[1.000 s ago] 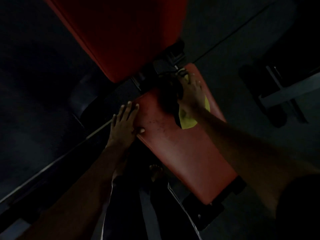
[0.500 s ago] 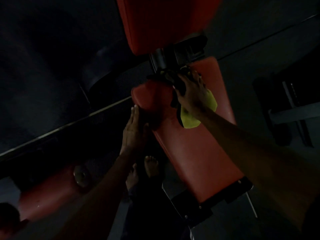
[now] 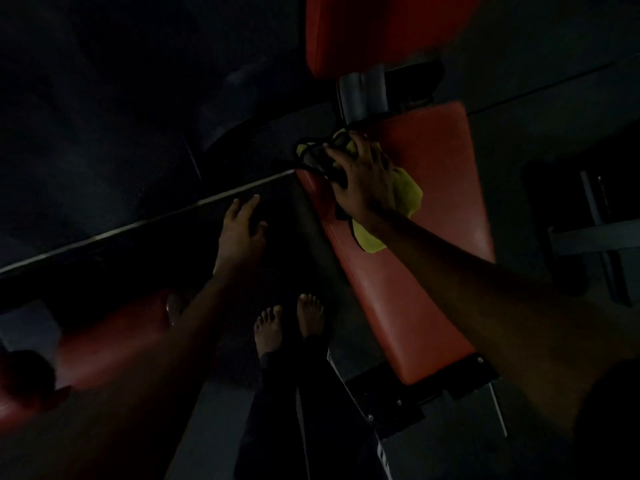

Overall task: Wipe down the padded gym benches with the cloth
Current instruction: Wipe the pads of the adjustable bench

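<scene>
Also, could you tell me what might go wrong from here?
1. The right hand grips the cloth at the corner of the seat pad, beside the hinge bracket; the cloth could snag there.
2. The left hand hovers clear of the seat pad, so a hard lean has no brace.
3. The bare feet stand close to the metal frame; a toe could be stubbed.

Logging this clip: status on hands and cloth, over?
Left hand open, holding nothing. Right hand grips yellow cloth at far corner of red seat pad. Nothing blocking.
</scene>
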A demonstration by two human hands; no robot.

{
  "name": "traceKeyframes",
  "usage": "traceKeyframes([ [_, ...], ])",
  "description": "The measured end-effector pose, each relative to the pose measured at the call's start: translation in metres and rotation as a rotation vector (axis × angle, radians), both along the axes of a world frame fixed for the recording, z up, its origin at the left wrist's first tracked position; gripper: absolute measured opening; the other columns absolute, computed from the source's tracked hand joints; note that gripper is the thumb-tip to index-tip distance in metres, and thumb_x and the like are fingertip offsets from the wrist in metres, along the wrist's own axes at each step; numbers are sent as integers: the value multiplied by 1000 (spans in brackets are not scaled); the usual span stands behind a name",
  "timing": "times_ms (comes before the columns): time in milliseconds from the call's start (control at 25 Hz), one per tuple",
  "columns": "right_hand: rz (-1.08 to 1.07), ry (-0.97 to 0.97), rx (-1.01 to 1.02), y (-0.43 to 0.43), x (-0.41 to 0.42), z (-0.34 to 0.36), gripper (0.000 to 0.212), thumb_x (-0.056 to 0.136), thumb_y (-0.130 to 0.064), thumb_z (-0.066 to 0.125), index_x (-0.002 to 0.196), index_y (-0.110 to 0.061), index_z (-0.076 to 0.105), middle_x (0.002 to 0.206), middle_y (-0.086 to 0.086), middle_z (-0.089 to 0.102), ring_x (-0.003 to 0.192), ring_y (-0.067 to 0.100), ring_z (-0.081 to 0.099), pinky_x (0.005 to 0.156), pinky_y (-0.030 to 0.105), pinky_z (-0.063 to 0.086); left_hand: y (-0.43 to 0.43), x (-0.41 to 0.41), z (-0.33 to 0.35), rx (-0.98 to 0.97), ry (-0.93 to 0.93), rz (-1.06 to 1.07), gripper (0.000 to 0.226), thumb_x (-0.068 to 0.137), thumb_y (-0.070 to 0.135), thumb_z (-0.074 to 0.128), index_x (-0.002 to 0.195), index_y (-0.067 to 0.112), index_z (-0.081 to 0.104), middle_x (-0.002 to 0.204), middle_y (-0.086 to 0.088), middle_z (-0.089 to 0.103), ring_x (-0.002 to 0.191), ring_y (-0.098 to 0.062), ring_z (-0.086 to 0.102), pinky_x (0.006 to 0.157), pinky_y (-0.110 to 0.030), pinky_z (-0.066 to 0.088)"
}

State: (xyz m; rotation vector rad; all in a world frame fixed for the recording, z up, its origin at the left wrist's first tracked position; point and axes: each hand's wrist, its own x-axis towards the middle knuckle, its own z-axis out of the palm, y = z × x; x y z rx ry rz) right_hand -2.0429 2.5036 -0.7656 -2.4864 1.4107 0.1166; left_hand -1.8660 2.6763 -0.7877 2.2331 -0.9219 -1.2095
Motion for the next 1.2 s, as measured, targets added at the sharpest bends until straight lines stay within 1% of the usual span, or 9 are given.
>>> traceKeyframes([
  [160, 138, 31, 36, 20, 1, 3, 63, 86, -25, 65, 147, -35, 51, 161, 11, 33, 148, 38, 28, 119, 50, 24, 22, 17, -4, 4, -36, 78, 48, 99, 8, 52, 147, 13, 49, 153, -21, 40, 144, -30, 35, 116, -25, 24],
  [320, 292, 81, 9, 62, -36, 6, 62, 83, -27, 70, 143, -33, 56, 160, 13, 34, 148, 39, 29, 123, 52, 20, 39, 21, 9, 83, -12, 153, 42, 103, 13, 48, 145, 17, 53, 146, -19, 46, 133, -32, 47, 112, -32, 32],
  [520, 204, 129, -9, 55, 5, 4, 60, 78, -27, 70, 136, -30, 60, 156, 11, 40, 146, 39, 32, 117, 54, 25, 28, 22, 8, 31, 16, 145, 38, 103, 18, 48, 141, 19, 56, 141, -17, 52, 126, -30, 55, 112, -40, 41],
  [600, 200, 105, -29, 62, 9, 1, 60, 77, -26, 69, 136, -27, 60, 156, 12, 40, 146, 39, 32, 117, 54, 25, 28, 20, 6, 38, 67, 179, 38, 103, 21, 48, 140, 23, 56, 137, -10, 57, 123, -25, 57, 109, -36, 43],
  [720, 282, 61, -84, 86, -24, 2, 61, 71, -20, 78, 130, -20, 63, 152, 13, 45, 144, 39, 37, 118, 53, 25, 28, 16, 11, 58, 156, 266, 37, 104, 24, 47, 140, 27, 56, 132, -4, 61, 118, -22, 59, 106, -36, 46],
  [800, 323, 50, -89, 99, -52, 5, 66, 67, -20, 85, 130, -21, 65, 150, 13, 47, 142, 38, 39, 117, 53, 28, 22, 16, 18, 41, 175, 263, 38, 104, 24, 48, 141, 29, 55, 132, -5, 62, 118, -20, 59, 105, -30, 44],
  [920, 285, 25, -30, 103, -68, 6, 67, 69, -20, 85, 133, -24, 64, 150, 11, 47, 142, 38, 39, 114, 55, 36, 1, 3, 29, -21, 198, 120, 44, 104, 26, 50, 147, 33, 47, 145, -4, 55, 131, -17, 52, 105, -19, 35],
  [1040, 216, 29, -16, 109, -60, 3, 63, 73, -20, 80, 134, -24, 64, 152, 10, 46, 143, 37, 38, 115, 56, 34, -32, -24, 31, -63, 244, -49, 50, 105, 26, 49, 153, 31, 38, 158, -2, 38, 145, -17, 36, 109, -16, 23],
  [1200, 280, 10, 10, 132, -94, -2, 69, 71, -24, 83, 137, -26, 62, 157, 5, 40, 147, 32, 32, 116, 55, 32, -58, -42, 37, -7, 192, -170, 53, 107, 27, 43, 158, 28, 26, 163, -6, 28, 147, -26, 32, 115, -29, 25],
])
